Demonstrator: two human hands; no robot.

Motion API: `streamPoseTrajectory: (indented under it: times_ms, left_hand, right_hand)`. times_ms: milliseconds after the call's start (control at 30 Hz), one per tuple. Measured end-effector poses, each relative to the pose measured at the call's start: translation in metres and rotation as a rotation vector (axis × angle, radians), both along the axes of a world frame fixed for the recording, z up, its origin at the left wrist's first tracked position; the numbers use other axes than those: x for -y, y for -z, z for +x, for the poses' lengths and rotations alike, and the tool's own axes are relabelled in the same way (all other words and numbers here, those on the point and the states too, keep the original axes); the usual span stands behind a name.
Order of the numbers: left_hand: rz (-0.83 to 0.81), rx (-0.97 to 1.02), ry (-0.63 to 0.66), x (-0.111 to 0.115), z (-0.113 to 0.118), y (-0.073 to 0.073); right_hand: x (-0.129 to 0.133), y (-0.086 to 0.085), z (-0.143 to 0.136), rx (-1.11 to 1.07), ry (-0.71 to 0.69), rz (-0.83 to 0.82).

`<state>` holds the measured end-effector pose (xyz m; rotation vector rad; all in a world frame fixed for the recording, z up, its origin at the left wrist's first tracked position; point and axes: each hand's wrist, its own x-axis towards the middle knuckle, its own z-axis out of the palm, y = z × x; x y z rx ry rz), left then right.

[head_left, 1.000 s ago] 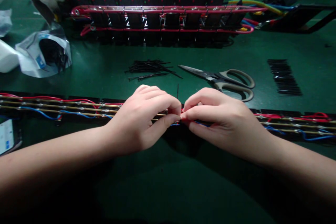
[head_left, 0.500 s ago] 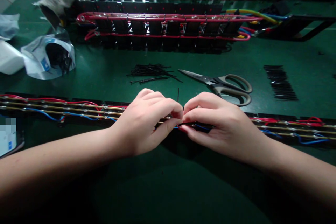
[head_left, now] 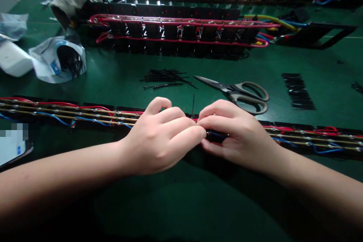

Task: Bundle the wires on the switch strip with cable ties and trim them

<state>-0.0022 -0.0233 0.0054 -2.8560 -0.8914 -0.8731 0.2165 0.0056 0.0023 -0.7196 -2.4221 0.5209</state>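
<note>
A long black strip (head_left: 93,110) with brass-coloured rods and red and blue wires runs across the table beneath both hands. A thin black cable tie (head_left: 193,104) sticks up at its far side, between my hands. My right hand (head_left: 236,130) is closed in a pinch over the strip, its fingertips at the foot of the tie. My left hand (head_left: 167,138) has its fingers folded and pressed together, their tips touching the right fingertips. Whatever is under the left fingers is hidden. Scissors (head_left: 229,89) lie just beyond, near a loose pile of cable ties (head_left: 164,75).
A neat row of cable ties (head_left: 297,90) lies at right. An opened plastic bag (head_left: 47,62) and a white block (head_left: 14,58) are at left, a phone-like device (head_left: 13,145) at the left edge. Behind stands a black battery-like assembly (head_left: 170,30) with red cables.
My left hand has rolled over and edged right, so its thumb is now hidden and its fingers cover the right fingertips. The right hand stays nearly in place. The view has shifted slightly.
</note>
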Motion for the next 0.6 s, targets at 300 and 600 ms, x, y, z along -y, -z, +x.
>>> streamPoseTrajectory:
  times_ms: [300,600]
  left_hand:
    - [0.035,0.065,-0.026,0.02,-0.001,0.013]
    - [0.089,0.016,0.005,0.014,0.0,0.013]
  right_hand:
    - [0.003,0.008,-0.001,0.024,0.006,0.085]
    - [0.002,0.007,0.0,0.036,-0.027,0.133]
